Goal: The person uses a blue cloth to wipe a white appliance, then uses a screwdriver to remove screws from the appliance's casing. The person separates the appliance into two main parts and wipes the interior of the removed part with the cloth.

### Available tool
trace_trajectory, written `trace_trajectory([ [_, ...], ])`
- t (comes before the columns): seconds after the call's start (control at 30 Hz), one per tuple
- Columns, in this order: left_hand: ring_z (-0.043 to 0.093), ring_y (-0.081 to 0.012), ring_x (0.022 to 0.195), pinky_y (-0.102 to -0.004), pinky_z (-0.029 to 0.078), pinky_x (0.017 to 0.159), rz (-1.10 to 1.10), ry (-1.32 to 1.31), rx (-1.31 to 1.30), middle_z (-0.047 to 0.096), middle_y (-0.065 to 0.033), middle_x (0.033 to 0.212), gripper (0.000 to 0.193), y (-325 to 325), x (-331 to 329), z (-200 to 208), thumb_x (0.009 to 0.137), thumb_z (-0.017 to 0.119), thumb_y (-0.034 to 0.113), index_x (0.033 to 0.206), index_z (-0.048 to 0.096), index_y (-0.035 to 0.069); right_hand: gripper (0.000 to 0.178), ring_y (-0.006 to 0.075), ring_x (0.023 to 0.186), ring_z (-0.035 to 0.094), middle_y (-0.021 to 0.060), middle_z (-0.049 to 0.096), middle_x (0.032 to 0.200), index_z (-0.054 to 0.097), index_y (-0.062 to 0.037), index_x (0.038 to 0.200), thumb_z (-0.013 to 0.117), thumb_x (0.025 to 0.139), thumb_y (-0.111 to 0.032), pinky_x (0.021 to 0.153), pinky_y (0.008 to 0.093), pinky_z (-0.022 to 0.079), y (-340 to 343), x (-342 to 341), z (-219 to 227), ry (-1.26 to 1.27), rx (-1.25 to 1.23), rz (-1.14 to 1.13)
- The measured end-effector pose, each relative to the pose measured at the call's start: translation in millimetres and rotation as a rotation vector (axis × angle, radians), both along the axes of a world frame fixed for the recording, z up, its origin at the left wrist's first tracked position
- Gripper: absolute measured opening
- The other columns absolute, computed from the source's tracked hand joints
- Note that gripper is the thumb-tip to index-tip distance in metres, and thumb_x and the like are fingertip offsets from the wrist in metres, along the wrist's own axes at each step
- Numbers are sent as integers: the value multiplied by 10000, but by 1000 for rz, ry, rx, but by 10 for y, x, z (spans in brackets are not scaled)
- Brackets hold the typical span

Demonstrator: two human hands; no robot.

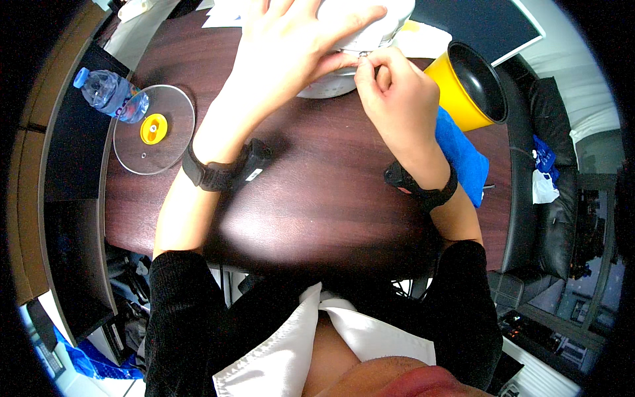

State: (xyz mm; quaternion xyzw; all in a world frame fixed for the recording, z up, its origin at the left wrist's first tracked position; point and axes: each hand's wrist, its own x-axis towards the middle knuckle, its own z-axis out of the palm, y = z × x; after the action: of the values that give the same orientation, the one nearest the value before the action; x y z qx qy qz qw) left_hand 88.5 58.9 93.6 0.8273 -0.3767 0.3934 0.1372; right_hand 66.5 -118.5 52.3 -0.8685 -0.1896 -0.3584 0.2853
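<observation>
At the table's far side is a white rounded appliance (395, 18), its top cut off by the picture's upper edge. My left hand (284, 46) grips it, fingers spread over its side and thumb stretched along its lower part. A pale grey round edge (331, 86) shows beneath that thumb. My right hand (401, 92) is closed in a pinch at the appliance's lower edge, meeting the left thumb. A tiny shiny bit shows at the pinching fingertips, too small to name. Both wrists wear black straps.
Right of my right hand, a yellow pot (456, 92) with a black inside lies tilted by a blue cloth (463, 159). A glass lid (175, 142) with a yellow knob rests at the left, overlapping a water bottle (109, 92). White papers (221, 14) lie far left.
</observation>
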Motion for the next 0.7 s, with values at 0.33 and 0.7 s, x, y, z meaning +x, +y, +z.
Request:
trace_trajectory([
  [0.33,462,-347,1147,-492,328,1012,16,33,1,506,-168,1211,603,-13,-35,29,764,717,285,1337,557,185,137,284,533,634,86,627,606,611,-107,801,681,843,-217,488,392,493,28,-3,-50,-38,71,-40],
  [0.7,454,-354,1166,-489,322,1023,-14,-16,-12,500,-171,1224,617,-4,13,-9,752,723,280,1339,557,184,148,317,528,631,114,639,622,619,-92,774,624,866,-207,496,429,501,6,-1,-27,-51,-62,-50],
])
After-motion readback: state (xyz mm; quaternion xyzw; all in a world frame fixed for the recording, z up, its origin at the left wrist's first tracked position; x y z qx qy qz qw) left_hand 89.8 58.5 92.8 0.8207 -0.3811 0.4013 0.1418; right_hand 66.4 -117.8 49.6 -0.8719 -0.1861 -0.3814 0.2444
